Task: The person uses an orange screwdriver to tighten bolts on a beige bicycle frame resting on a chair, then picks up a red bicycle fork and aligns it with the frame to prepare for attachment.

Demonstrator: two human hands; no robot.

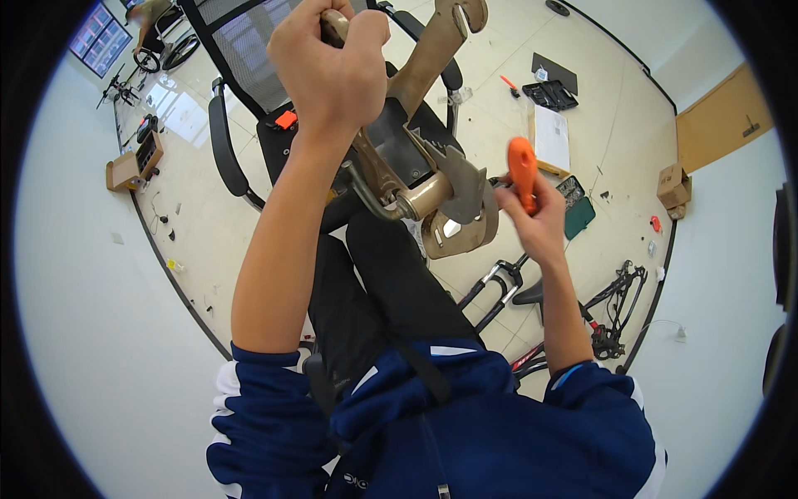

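Note:
My left hand is closed round a bronze-coloured metal assembly, whose rounded end pokes out above the fist. The assembly's broad arm rises beside that hand. Lower down are its short cylinder, a bent lever and a grey jagged plate. All this sits above the seat of a black office chair, before my knees. My right hand is closed on an orange-handled tool like a screwdriver, handle upward, at the plate's right edge. The tool's working end cannot be made out.
A small orange item lies on the chair seat. On the floor to the right are a black tool case, a white-topped board, a green case and bicycle parts. An open cardboard box stands left. Another person works far left.

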